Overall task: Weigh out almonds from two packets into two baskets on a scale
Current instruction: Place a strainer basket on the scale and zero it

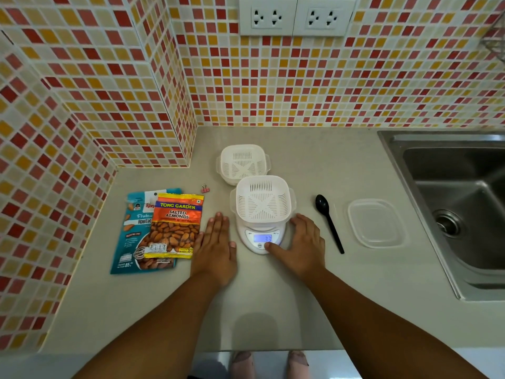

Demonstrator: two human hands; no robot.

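A white slotted basket [263,199] sits empty on a small white scale [252,248] whose lit display reads 33. Behind it a second empty white basket [241,162] stands on the counter. An orange packet of salted almonds [175,225] lies on top of a teal packet of roasted almonds [128,242] to the left. My left hand [217,247] rests flat on the counter between the packets and the scale, fingers together. My right hand [302,244] lies at the scale's right side, its thumb pressing a button below the display.
A black plastic spoon [328,220] and a clear lid [375,222] lie right of the scale. A small pink binder clip [205,188] sits behind the packets. A steel sink [459,203] fills the right side. Tiled walls close the left and back.
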